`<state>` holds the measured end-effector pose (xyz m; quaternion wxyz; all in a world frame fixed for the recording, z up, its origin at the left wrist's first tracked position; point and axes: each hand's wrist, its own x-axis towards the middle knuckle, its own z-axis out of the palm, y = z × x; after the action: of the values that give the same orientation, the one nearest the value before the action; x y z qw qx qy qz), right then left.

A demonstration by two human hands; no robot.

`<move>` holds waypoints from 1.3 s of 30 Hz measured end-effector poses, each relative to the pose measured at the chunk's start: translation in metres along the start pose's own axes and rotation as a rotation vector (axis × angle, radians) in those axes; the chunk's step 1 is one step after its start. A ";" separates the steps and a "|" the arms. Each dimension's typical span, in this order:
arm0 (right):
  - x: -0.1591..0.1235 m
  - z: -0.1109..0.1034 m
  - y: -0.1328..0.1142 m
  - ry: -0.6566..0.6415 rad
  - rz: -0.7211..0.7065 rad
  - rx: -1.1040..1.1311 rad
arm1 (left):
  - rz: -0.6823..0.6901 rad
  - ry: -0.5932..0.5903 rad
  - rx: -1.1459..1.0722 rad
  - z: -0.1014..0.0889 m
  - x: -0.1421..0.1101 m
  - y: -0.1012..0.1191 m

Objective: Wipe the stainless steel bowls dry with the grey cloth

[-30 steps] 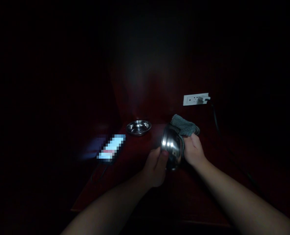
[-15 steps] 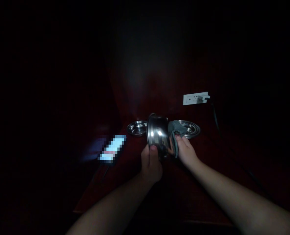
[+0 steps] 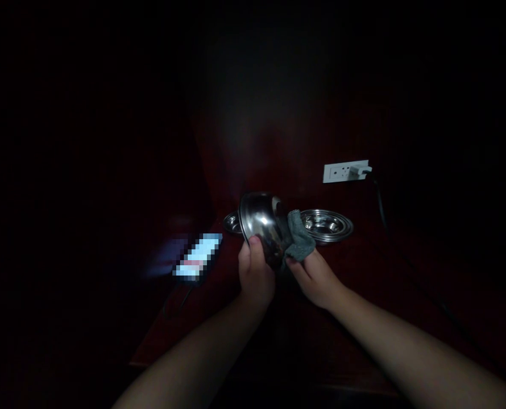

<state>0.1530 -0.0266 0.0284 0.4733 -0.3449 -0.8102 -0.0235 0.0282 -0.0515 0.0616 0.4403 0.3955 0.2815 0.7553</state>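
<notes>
A shiny steel bowl (image 3: 261, 218) is held up tilted on its side, its rim toward the left and its base toward the right. My left hand (image 3: 256, 275) is closed on the bowl's lower rim, with the thumb on the outer wall. In my right hand (image 3: 316, 278) is a bunched grey-green cloth (image 3: 299, 236), pressed against the base side of the bowl. Behind the cloth lies a stack of steel plates (image 3: 336, 227). Another steel dish (image 3: 231, 222) sits at the back left, partly hidden by the bowl.
A lit phone (image 3: 198, 257) with a cable lies on the left of the dark red table (image 3: 171, 341). On the back wall is a white socket panel (image 3: 336, 173) with a plugged-in charger (image 3: 359, 170), whose black cord runs down to the right. Surroundings are very dark.
The bowl has shifted left and tipped further, covering more of the left dish. My right hand and the cloth have moved left and lower along its base, uncovering more of the plates.
</notes>
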 end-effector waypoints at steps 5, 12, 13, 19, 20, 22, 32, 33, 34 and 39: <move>0.002 -0.004 -0.002 -0.039 -0.008 -0.005 | -0.072 -0.123 -0.065 0.001 -0.003 0.000; 0.006 -0.010 -0.002 -0.004 -0.085 0.057 | -0.147 -0.231 -0.125 0.001 -0.008 -0.006; 0.006 -0.011 -0.003 0.002 -0.096 0.073 | -0.157 -0.241 -0.138 0.001 -0.010 -0.007; 0.007 -0.014 -0.004 0.076 -0.104 0.127 | -0.102 -0.500 -0.102 0.004 -0.019 0.000; 0.007 -0.014 -0.004 0.095 -0.086 0.136 | -0.079 -0.545 -0.071 0.004 -0.020 0.002; 0.007 -0.015 -0.004 0.129 -0.035 0.175 | -0.041 -0.622 -0.012 0.003 -0.022 0.004; 0.007 -0.015 -0.001 0.275 0.175 0.392 | 0.022 -0.755 0.235 0.004 -0.023 0.009; 0.007 -0.016 0.001 0.287 0.180 0.403 | 0.031 -0.765 0.270 0.005 -0.023 0.010; 0.007 -0.017 0.003 0.296 0.188 0.414 | 0.041 -0.775 0.306 0.005 -0.023 0.011; 0.010 -0.022 0.011 0.330 0.257 0.521 | 0.131 -0.881 0.454 0.002 -0.019 0.008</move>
<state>0.1731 -0.0205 0.0451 0.6693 -0.3032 -0.6514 0.1889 0.0320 -0.0720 0.0616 0.3718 0.7796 0.2008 0.4622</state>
